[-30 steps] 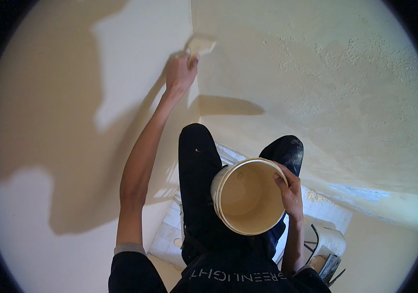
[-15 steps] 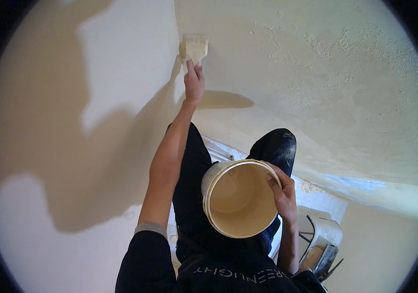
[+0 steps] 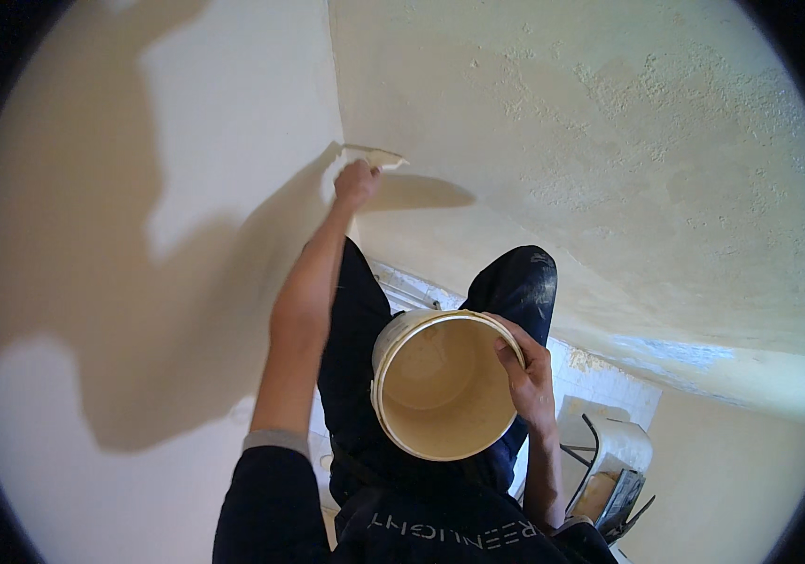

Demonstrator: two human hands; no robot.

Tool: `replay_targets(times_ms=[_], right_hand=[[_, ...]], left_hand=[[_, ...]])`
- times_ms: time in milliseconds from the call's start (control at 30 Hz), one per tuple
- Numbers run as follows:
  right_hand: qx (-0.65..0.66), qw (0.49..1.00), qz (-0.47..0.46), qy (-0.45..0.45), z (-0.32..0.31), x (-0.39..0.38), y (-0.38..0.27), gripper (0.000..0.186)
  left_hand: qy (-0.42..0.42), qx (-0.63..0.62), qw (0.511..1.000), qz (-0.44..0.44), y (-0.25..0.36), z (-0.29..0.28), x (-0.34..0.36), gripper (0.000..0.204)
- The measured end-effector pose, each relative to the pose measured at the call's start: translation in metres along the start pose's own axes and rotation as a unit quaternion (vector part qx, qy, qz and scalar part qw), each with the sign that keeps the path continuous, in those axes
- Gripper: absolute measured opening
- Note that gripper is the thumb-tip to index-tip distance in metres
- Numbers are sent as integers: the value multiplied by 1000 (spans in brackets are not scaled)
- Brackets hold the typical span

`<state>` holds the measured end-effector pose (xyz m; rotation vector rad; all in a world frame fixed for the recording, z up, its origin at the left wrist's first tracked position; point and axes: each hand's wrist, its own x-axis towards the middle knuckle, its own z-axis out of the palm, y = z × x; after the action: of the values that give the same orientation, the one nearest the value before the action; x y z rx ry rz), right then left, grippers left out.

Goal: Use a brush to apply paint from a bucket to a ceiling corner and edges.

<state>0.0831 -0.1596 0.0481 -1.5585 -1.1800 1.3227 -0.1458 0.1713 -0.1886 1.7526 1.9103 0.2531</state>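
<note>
My left hand point(image 3: 356, 184) is stretched forward and closed around a wide, flat paintbrush point(image 3: 387, 158) coated in cream paint. The brush is tilted, its bristle end at the wall beside the corner where two walls meet. My right hand point(image 3: 536, 381) grips the rim of a round white bucket point(image 3: 447, 385), thumb inside and fingers outside. Tipped toward me between my knees, the bucket shows cream-coated inner walls and cream paint at its bottom.
The right wall point(image 3: 534, 122) has rough, bumpy patches; the left wall point(image 3: 242, 103) is smooth, with my shadow across it. Pipes point(image 3: 405, 289) run low beyond my knees. At lower right stands a pale tub point(image 3: 620, 442) with dark tools in or on it.
My left hand has brought the brush down along the corner, toward me, and its angle has turned. The bucket stays in my right hand, slightly further left in view.
</note>
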Motion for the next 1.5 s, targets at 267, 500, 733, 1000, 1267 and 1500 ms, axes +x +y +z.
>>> replay_targets(times_ms=[267, 500, 733, 1000, 1267, 1500], right_hand=[[-1, 1000, 7, -3, -6, 9, 7, 33], [-5, 1000, -11, -23, -6, 12, 7, 35], [0, 1000, -2, -11, -7, 5, 4, 36], [16, 1000, 2, -4, -5, 9, 2, 32], [3, 1000, -9, -5, -5, 6, 2, 31], [18, 1000, 12, 9, -11, 3, 1, 34]], left_hand=[[120, 9, 983, 136, 16, -162, -51, 51], [455, -226, 836, 208, 67, -128, -58, 35], [272, -299, 907, 122, 60, 21, -33, 26], [164, -113, 980, -6, 3, 60, -43, 43], [-85, 5, 989, -123, -23, 87, -36, 44], [29, -31, 999, -27, -23, 46, 4, 46]])
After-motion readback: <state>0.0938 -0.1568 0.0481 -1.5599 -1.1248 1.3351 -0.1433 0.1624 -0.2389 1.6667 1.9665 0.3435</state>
